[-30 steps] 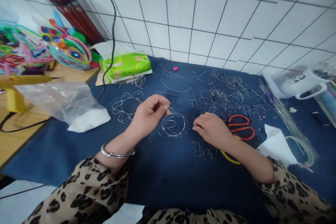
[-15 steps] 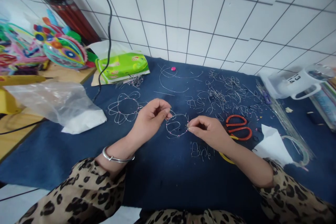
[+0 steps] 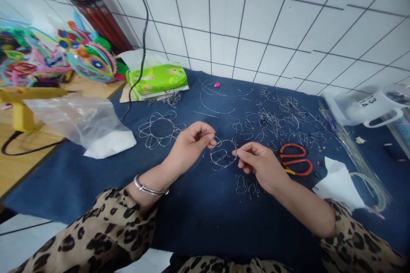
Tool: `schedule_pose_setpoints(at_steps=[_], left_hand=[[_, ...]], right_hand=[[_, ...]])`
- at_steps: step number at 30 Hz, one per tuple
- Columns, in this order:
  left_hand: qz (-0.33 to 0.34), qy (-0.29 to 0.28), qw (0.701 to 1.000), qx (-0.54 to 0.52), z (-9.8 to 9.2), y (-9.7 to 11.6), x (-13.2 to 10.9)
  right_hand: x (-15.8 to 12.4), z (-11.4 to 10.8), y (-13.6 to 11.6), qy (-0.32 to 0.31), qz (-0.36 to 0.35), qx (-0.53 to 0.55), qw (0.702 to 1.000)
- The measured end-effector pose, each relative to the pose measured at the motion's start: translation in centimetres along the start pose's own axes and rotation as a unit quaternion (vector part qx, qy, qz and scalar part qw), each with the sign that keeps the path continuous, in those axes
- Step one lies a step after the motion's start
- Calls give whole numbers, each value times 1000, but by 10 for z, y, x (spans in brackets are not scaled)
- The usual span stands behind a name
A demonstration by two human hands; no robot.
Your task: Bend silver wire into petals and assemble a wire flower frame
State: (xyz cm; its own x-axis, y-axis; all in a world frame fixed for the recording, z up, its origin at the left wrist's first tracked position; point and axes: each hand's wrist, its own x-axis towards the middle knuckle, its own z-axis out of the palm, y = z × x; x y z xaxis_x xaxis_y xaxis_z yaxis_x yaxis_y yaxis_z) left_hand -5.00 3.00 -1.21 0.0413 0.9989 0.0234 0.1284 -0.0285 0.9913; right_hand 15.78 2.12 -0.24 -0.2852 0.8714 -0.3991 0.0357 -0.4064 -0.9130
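A thin wire ring (image 3: 225,165) with small pinkish beads or wraps spaced along it is held up between my two hands, just over the dark blue cloth. My left hand (image 3: 194,143) pinches it at the upper left between thumb and forefinger. At its right side, my right hand (image 3: 261,163) has thumb and forefinger closed on the wire; any smaller piece in that pinch is too fine to see. Left of my left hand lies a wire flower (image 3: 173,130) with looped petals round a ring. Several bent wire pieces (image 3: 246,185) lie below my right hand.
Red-handled scissors (image 3: 296,166) lie beside my right forearm, with white paper (image 3: 339,183) beyond. Loose wire bits (image 3: 269,117) spread behind. A clear bag (image 3: 109,136), tissue pack (image 3: 156,79), yellow glue gun (image 3: 27,111) and dark cable (image 3: 143,47) are leftward. A white jug (image 3: 368,108) stands right.
The whole view has shifted, so things appear farther right. My right hand's fingers have changed their hold at the ring's right side and spread a little. My left hand keeps its pinch.
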Motion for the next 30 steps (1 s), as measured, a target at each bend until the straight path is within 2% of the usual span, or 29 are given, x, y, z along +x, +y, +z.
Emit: schedule_pose_setpoints(at_steps=[8,14,19,30], left_hand=[[-3,-19,1000,-24,2,-6,1],[50,-33,995,85,-4,-5,2],[101,-92,982,127,-7,4,0],[167,-227,953,110,-5,10,0]], right_hand=[[-2,1,-3,-13,-24,-14,1000],[-3,-2,-5,-47,-48,-30,997],[-4,-3,-9,-84,-46,-46,994],[-2,-5,-6,-119,-36,-89,988]])
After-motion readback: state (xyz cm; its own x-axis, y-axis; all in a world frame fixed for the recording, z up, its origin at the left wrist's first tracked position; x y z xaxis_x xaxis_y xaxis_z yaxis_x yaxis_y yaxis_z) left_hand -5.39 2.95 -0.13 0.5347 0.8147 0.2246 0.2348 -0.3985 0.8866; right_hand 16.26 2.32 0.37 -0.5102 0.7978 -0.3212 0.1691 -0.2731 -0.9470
